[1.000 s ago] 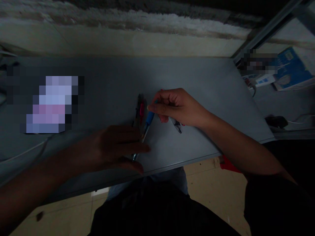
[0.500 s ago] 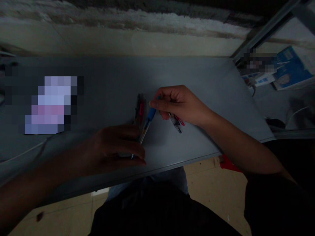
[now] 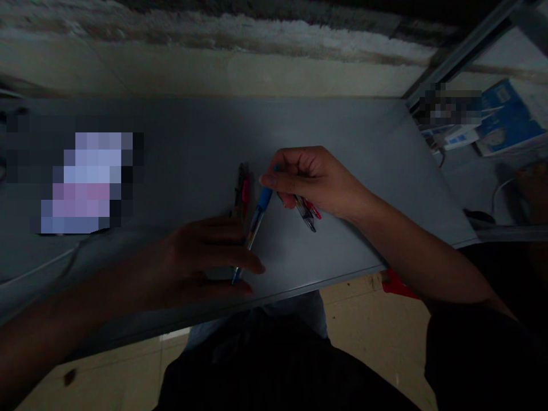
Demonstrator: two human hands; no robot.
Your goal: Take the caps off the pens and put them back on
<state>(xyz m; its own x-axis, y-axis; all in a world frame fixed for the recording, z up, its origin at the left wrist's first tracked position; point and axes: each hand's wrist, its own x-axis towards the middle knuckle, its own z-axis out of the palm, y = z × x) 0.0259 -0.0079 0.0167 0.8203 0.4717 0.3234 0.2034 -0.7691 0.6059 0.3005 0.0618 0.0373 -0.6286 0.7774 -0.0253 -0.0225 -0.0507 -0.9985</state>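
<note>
On a grey table (image 3: 342,131), my right hand (image 3: 314,180) pinches the upper end of a blue pen (image 3: 259,211) that slants down toward my left hand. Two more pens, one red (image 3: 309,212), stick out from under the right palm. My left hand (image 3: 205,257) lies low on the table with fingers stretched over the blue pen's lower tip (image 3: 234,277). A dark pen with a pink clip (image 3: 243,191) lies on the table just left of the blue pen.
A blurred bright patch (image 3: 88,182) sits at the table's left. Blue printed packets (image 3: 507,117) and cables lie on a surface to the right. The table's front edge runs just below my left hand, with tiled floor beneath.
My left fingers curled in over the pen tip, then stretched out flat again. The right hand shifted slightly up with the blue pen.
</note>
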